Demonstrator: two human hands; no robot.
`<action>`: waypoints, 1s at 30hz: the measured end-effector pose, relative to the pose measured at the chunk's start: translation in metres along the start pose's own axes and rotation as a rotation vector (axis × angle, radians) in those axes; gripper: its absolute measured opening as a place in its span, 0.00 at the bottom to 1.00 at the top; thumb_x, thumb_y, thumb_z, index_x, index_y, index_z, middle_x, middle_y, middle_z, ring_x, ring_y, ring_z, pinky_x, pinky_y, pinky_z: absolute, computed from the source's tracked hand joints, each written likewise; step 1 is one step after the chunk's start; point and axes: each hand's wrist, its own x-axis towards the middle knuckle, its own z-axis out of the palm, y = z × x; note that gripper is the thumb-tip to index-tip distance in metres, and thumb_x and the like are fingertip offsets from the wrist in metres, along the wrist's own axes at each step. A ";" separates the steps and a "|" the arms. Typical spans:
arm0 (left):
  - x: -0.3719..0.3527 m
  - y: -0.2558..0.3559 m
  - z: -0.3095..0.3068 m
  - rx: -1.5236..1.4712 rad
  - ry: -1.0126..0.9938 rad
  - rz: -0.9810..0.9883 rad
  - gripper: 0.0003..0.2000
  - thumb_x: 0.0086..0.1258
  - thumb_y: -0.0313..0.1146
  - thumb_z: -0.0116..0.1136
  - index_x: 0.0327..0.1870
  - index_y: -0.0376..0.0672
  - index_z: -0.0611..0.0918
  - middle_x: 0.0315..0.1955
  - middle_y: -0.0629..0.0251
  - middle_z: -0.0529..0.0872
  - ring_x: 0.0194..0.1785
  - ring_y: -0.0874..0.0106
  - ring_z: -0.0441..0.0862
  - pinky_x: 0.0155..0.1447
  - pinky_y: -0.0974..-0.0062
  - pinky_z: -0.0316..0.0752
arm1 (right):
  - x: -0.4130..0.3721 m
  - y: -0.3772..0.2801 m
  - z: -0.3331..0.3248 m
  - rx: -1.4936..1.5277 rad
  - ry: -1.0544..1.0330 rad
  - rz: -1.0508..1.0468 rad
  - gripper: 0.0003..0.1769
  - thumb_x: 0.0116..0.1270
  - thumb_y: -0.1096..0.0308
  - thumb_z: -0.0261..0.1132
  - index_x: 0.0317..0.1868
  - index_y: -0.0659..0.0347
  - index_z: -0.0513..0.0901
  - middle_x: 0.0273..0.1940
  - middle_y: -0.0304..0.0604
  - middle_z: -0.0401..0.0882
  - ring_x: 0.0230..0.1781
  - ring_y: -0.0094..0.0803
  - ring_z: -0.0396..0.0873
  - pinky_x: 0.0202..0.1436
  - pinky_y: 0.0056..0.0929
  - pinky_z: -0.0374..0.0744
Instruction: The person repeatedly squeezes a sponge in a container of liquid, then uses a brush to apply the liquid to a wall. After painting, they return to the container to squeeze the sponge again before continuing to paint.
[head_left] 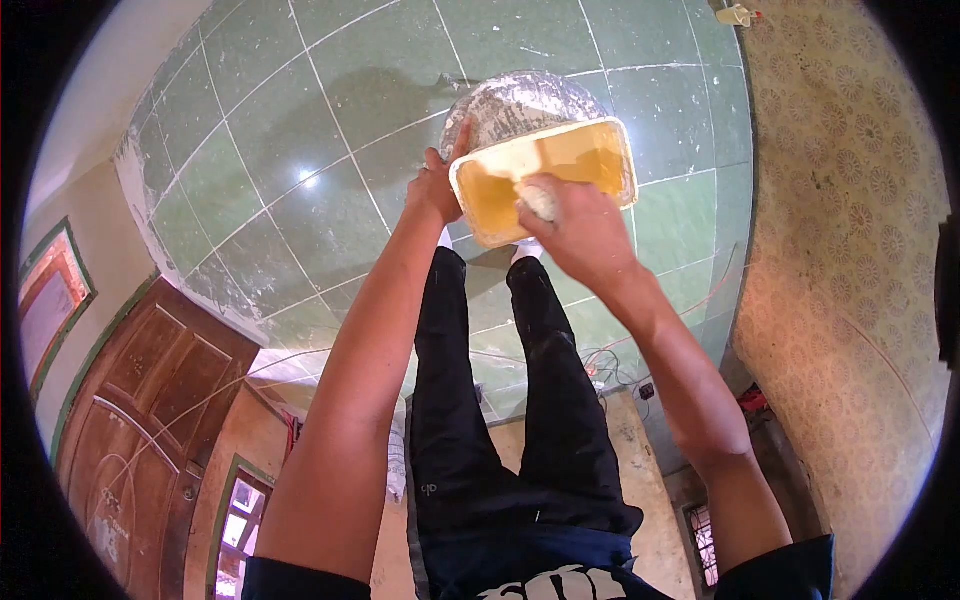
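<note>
A rectangular yellow tub [628, 165] with a pale rim is tilted with its open side toward me. My left hand [440, 185] grips its left end, one finger reaching up along the outside. Inside the opening, my right hand [590, 230] is closed around a small whitish lump [538, 200], mostly covered by the fingers; I cannot tell its kind. Just beyond the tub sits a round grey basin [520, 95] crusted with white splashes, partly hidden by the tub's far rim.
Green floor tiles [380, 50] with white smears surround my feet. A patterned yellow-brown surface [840, 200] runs along the right. Thin cables [600, 365] trail over the floor behind my legs. At the left are a brown wooden door [150, 400] and a window [60, 290].
</note>
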 end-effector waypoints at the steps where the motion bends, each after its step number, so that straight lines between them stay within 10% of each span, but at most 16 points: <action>1: 0.000 0.002 -0.002 0.018 -0.016 -0.020 0.62 0.69 0.45 0.72 0.86 0.83 0.28 0.69 0.41 0.71 0.64 0.42 0.86 0.64 0.48 0.84 | 0.002 0.003 -0.006 -0.018 0.011 0.035 0.19 0.73 0.53 0.68 0.49 0.62 0.87 0.38 0.60 0.89 0.43 0.60 0.88 0.51 0.57 0.84; 21: -0.004 0.013 -0.010 0.055 -0.101 -0.085 0.67 0.66 0.41 0.77 0.85 0.83 0.26 0.70 0.45 0.70 0.65 0.44 0.86 0.66 0.47 0.84 | 0.006 0.012 -0.001 -0.092 0.199 -0.061 0.27 0.71 0.62 0.71 0.66 0.65 0.82 0.50 0.61 0.87 0.46 0.59 0.88 0.51 0.53 0.85; 30: -0.006 0.001 0.001 0.019 0.024 0.003 0.62 0.69 0.42 0.73 0.87 0.80 0.29 0.67 0.41 0.73 0.62 0.41 0.87 0.62 0.47 0.85 | -0.002 -0.017 0.032 0.060 0.123 -0.223 0.21 0.72 0.59 0.72 0.56 0.67 0.85 0.45 0.60 0.89 0.43 0.59 0.88 0.50 0.53 0.85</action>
